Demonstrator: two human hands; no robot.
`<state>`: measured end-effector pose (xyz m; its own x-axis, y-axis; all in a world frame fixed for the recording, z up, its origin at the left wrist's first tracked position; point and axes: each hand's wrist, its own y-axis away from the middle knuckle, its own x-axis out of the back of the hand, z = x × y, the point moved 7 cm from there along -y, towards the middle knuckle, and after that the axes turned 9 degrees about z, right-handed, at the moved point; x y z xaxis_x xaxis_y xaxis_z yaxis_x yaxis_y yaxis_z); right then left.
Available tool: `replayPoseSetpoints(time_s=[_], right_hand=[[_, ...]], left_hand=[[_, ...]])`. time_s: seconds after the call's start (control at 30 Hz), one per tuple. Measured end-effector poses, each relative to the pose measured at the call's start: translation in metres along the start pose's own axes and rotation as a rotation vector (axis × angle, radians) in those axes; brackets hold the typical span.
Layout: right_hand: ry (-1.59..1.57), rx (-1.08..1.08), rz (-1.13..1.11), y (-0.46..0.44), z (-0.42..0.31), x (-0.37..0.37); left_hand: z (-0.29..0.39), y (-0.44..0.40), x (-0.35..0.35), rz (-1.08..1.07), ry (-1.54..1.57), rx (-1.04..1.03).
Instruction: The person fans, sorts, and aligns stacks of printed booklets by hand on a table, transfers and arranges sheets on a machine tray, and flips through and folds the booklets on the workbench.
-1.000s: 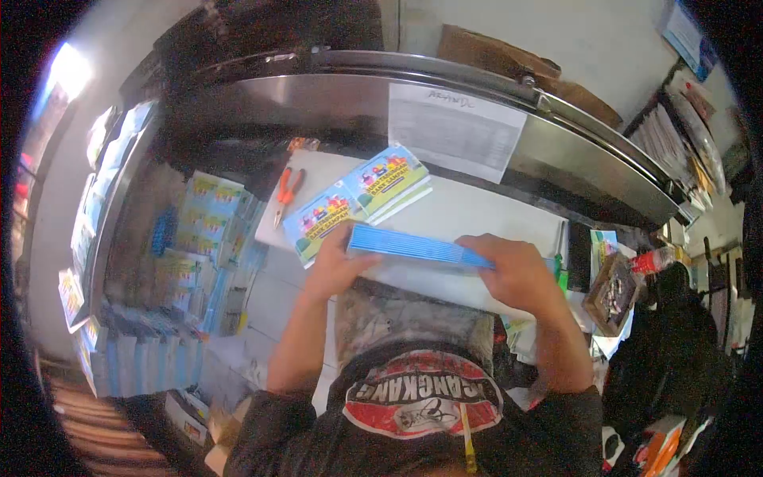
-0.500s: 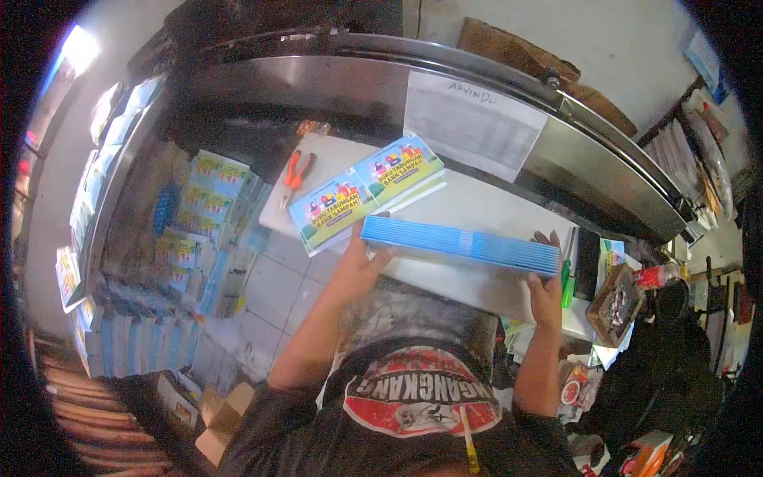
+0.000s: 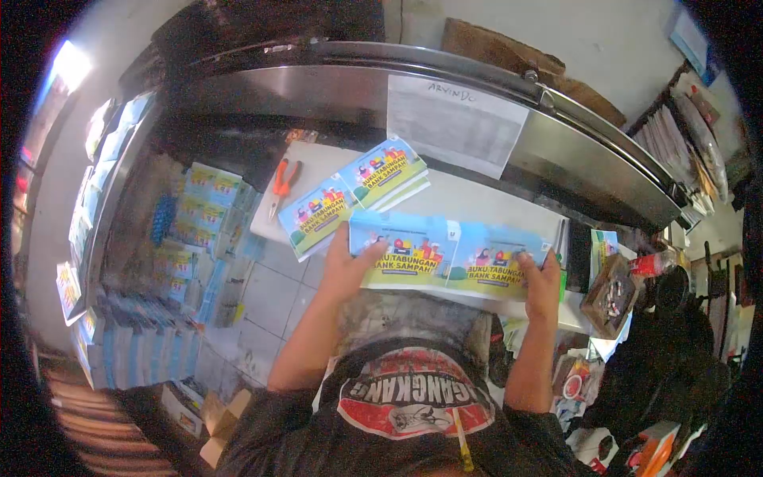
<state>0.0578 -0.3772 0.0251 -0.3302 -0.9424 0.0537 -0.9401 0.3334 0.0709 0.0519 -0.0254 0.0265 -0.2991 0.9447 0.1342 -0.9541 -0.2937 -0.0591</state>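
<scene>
Between my two hands is a stack of printed booklets (image 3: pixel 449 258), blue along its far edge, its printed cover facing up toward me. My left hand (image 3: pixel 347 262) grips the stack's left end, thumb on top. On the right end my right hand (image 3: pixel 542 285) is closed, its thumb also pressed on the cover. Just beyond my left hand, another pile of the same printed booklets (image 3: pixel 355 195) lies at an angle on the white worktop (image 3: pixel 509 199). Left of that pile rest pliers with orange handles (image 3: pixel 284 181).
Stacks of printed sheets (image 3: pixel 199 215) and booklet bundles (image 3: pixel 147 342) stand at left. A written paper (image 3: pixel 457 119) hangs on the metal bar (image 3: pixel 318 91) behind the worktop. At right are a wooden tray (image 3: pixel 610 298) of small items and a bottle with a red label (image 3: pixel 653 264).
Both hands have tilted the held booklets, so the printed cover shows where the blue edge faced me before. My thumbs now lie on the cover.
</scene>
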Motion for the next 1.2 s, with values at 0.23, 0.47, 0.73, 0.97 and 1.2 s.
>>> replayPoseSetpoints(time_s=[0.23, 0.47, 0.73, 0.97, 1.2], right_hand=[[-0.103, -0.060, -0.036, -0.003, 0.016, -0.006], [-0.035, -0.108, 0.011, -0.012, 0.036, -0.005], [0.046, -0.106, 0.046, -0.014, 0.035, -0.008], [0.005, -0.097, 0.038, -0.014, 0.038, -0.009], [0.054, -0.051, 0.058, -0.016, 0.039, -0.008]], left_hand=[[-0.004, -0.004, -0.008, -0.028, 0.097, 0.078], [-0.018, -0.018, -0.018, -0.098, 0.069, 0.113], [-0.032, -0.025, -0.019, -0.102, 0.009, 0.177], [-0.043, -0.026, -0.016, -0.058, 0.042, 0.138], [-0.052, -0.026, -0.017, -0.068, 0.087, 0.165]])
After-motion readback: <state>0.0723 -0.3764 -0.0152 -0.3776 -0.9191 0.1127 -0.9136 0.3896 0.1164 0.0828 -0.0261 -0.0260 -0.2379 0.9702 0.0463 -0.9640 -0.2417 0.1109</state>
